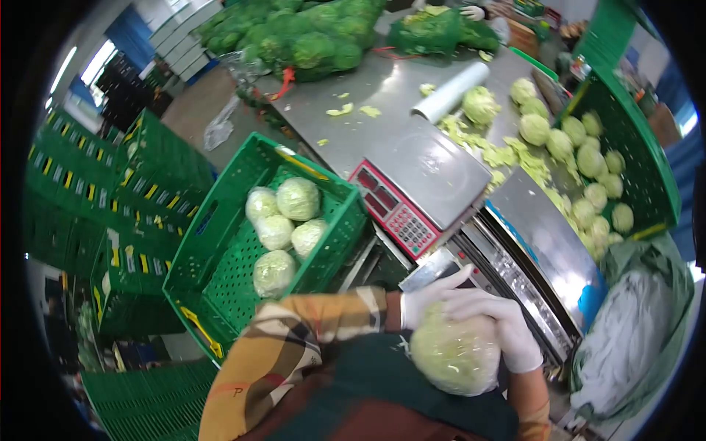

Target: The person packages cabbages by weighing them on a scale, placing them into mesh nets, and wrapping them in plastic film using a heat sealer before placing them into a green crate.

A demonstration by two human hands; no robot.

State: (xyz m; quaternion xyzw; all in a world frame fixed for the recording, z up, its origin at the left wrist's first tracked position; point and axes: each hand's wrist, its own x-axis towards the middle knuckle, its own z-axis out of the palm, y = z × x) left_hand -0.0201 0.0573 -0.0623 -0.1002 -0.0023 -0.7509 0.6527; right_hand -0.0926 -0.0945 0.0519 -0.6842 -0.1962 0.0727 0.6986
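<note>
A pale green cabbage (456,356) in clear plastic film is held close against my body. My right hand (504,323), in a white glove, wraps over its top and right side. Also gloved in white, my left hand (434,294) grips it from the upper left, its fingers partly hidden behind the cabbage. Just beyond my hands is a wrapping machine (507,261) with a metal plate. Left of it stands a red-framed weighing scale (397,213) with a steel pan. Several wrapped cabbages (274,231) lie in the green crate (193,257) at my left.
Several unwrapped cabbages (535,128) spill from a tipped green crate (654,154) at right. Loose leaves and a film roll (450,92) lie on the steel table (323,103). Green net sacks (309,44) sit at the back. Stacked crates (73,176) stand left; a bag (625,338) right.
</note>
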